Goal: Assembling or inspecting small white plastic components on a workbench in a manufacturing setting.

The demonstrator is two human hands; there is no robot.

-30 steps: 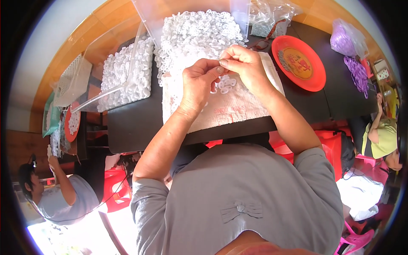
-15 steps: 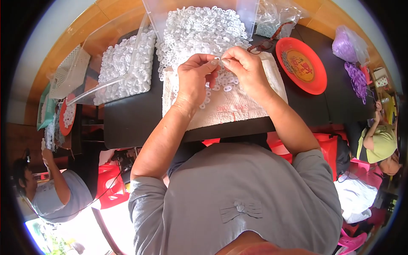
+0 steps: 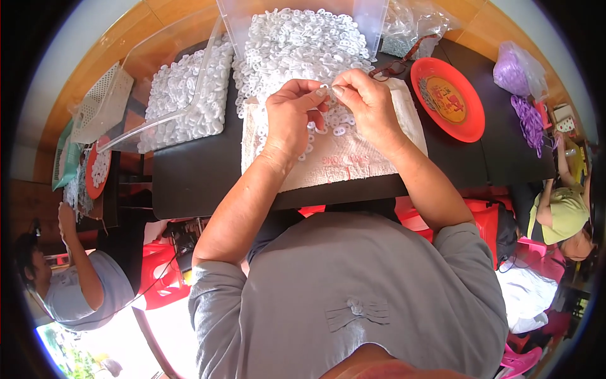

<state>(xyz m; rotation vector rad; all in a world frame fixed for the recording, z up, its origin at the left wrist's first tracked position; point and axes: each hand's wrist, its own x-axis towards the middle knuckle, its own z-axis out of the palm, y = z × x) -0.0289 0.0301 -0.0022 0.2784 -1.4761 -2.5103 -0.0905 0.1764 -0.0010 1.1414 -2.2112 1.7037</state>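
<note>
Above a cream cloth [image 3: 353, 165] my two hands meet at the fingertips. Between thumb and fingers my left hand [image 3: 289, 117] pinches a small white plastic piece [image 3: 324, 86]. My right hand [image 3: 371, 104] is closed in a pinch against that piece; whatever its fingertips grip is too small to make out. Loose white two-holed plastic pieces [image 3: 341, 131] lie on the cloth under the hands. Behind them, a large heap of the same pieces [image 3: 303, 41] spills out of a clear plastic bin [image 3: 377, 28] onto the cloth.
Left stands a second clear bin [image 3: 189, 117] of white pieces. On the right are a red plate [image 3: 470, 123] with small metal bits, eyeglasses [image 3: 394, 67], a bag of purple material [image 3: 512, 69] and purple cord [image 3: 528, 123]. Other people [image 3: 95, 287] sit at both sides.
My hands stay almost in place, fingertips still together at the white piece. The person at left has shifted an arm slightly, and the person at right has moved their arms.
</note>
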